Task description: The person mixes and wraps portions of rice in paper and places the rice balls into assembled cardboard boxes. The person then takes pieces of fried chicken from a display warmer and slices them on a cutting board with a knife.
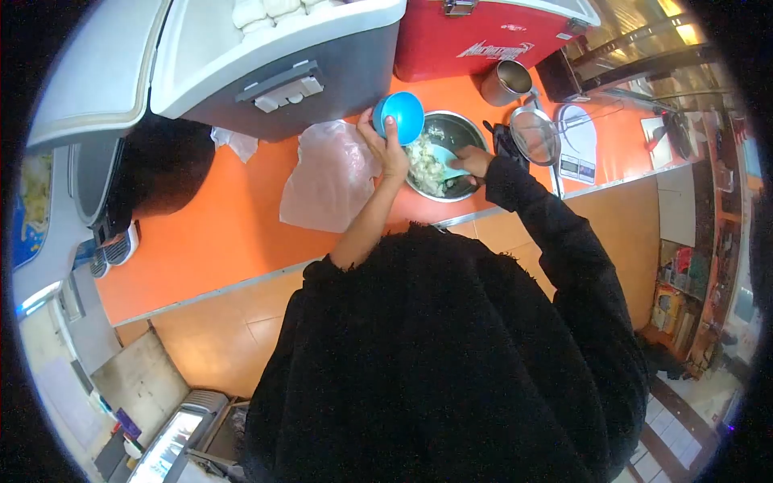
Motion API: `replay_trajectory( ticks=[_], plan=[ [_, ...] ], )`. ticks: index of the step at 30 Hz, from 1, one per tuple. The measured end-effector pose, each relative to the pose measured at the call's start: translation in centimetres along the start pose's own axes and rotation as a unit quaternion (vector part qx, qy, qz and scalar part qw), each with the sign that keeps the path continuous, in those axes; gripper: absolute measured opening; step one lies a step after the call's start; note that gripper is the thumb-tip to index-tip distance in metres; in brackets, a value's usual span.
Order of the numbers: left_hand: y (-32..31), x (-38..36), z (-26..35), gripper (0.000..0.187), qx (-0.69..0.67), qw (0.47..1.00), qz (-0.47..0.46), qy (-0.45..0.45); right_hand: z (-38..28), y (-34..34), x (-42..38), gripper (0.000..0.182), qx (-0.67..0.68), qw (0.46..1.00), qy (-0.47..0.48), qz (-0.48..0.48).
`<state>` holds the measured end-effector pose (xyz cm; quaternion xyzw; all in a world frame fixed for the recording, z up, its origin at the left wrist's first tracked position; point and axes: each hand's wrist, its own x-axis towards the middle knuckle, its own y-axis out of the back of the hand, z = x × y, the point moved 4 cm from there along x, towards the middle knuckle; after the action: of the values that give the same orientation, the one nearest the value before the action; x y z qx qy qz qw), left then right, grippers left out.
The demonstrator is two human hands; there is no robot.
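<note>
My left hand [387,148] is closed on a small blue bowl [403,114], tilted over the left rim of a metal mixing bowl [465,127]. Inside the metal bowl lies a pale, lumpy mixture [423,167] with greenish bits. My right hand [477,163] reaches into that bowl from the right, its fingers wrapped round a light-blue spatula or scraper [442,158]. The blade touches the mixture; the handle is mostly covered by my fingers. Left of the bowl, a sheet of clear plastic [326,181] lies on the orange counter [233,233].
A grey cooler [274,88] with white packets inside and a red cooler [483,40] stand behind. To the right are a metal cup [506,83], a strainer [535,135], a dark phone-like object [509,145] and a white scale [577,145]. The counter's front edge runs close to me.
</note>
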<state>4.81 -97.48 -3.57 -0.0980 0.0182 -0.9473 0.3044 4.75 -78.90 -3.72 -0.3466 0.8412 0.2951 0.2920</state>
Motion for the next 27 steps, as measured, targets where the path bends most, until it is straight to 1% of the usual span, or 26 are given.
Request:
replay_trajectory(
  ticks=[4,6,7,8,10,11,12,13,14,15,16,17,18,20,22,24,25,26,27],
  plan=[
    [1.2,0.2,1.9,0.057,-0.047,0.999,-0.006,0.01,1.8,2.0,-0.5,0.027,0.04,0.999,0.025,-0.009],
    [2.2,0.1,3.0,0.06,0.071,0.997,-0.036,0.006,1.2,2.9,-2.6,0.024,0.06,0.997,-0.02,0.039],
    [2.6,-0.3,2.8,0.064,0.139,0.989,-0.048,-0.001,0.9,3.2,-3.4,0.023,0.051,0.999,-0.008,0.003],
    [2.6,-0.9,3.3,0.064,0.139,0.989,-0.051,-0.002,1.6,3.5,-3.6,0.023,0.053,0.999,-0.008,0.005],
    [2.0,-2.2,4.0,0.065,0.2,0.977,-0.077,0.023,2.9,3.9,-4.0,0.032,-0.004,0.997,0.016,0.077],
    [1.6,-2.7,4.5,0.065,0.2,0.976,-0.079,0.023,1.1,4.0,-5.7,0.029,-0.058,0.993,-0.006,0.105],
    [0.8,-3.2,4.9,0.065,0.24,0.964,-0.11,0.027,0.6,3.3,-6.4,0.029,-0.057,0.993,-0.007,0.105],
    [0.0,-3.9,5.1,0.066,0.28,0.949,-0.141,0.031,0.0,3.1,-7.1,0.028,-0.127,0.979,0.011,0.161],
    [-0.8,-4.6,5.1,0.066,0.281,0.949,-0.142,0.031,-0.6,2.8,-7.6,0.027,-0.197,0.956,0.029,0.216],
    [-1.6,-5.4,4.8,0.066,0.258,0.954,-0.143,0.053,-0.3,1.6,-7.1,0.024,-0.194,0.947,-0.01,0.255],
    [-2.2,-5.9,4.4,0.066,0.235,0.958,-0.144,0.075,-0.9,0.0,-7.8,0.022,-0.288,0.894,0.045,0.341],
    [-2.6,-6.0,3.7,0.066,0.231,0.957,-0.159,0.079,-1.5,-1.8,-7.7,0.02,-0.284,0.883,-0.008,0.373],
    [-3.0,-5.9,3.9,0.066,0.23,0.956,-0.164,0.078,-2.3,-3.3,-7.6,0.018,-0.282,0.879,-0.04,0.382],
    [-3.0,-6.2,3.6,0.065,0.234,0.943,-0.139,0.193,-3.2,-5.3,-8.0,0.017,-0.315,0.853,0.008,0.415],
    [-2.7,-5.7,3.5,0.064,0.227,0.947,-0.14,0.18,-3.4,-4.3,-9.8,0.018,-0.321,0.854,0.023,0.409],
    [-2.5,-5.3,3.2,0.062,0.2,0.95,-0.119,0.21,-4.4,-4.2,-11.1,0.019,-0.328,0.855,0.04,0.399],
    [-2.6,-5.3,2.8,0.06,0.189,0.945,-0.113,0.244,-4.9,-4.6,-11.4,0.02,-0.344,0.855,0.052,0.384],
    [-2.5,-5.4,2.9,0.06,0.189,0.944,-0.114,0.244,-5.1,-4.9,-11.5,0.022,-0.361,0.854,0.063,0.37],
    [-2.5,-5.5,2.7,0.059,0.107,0.944,-0.114,0.289,-5.0,-4.5,-11.1,0.024,-0.355,0.852,0.094,0.374]
  ],
)
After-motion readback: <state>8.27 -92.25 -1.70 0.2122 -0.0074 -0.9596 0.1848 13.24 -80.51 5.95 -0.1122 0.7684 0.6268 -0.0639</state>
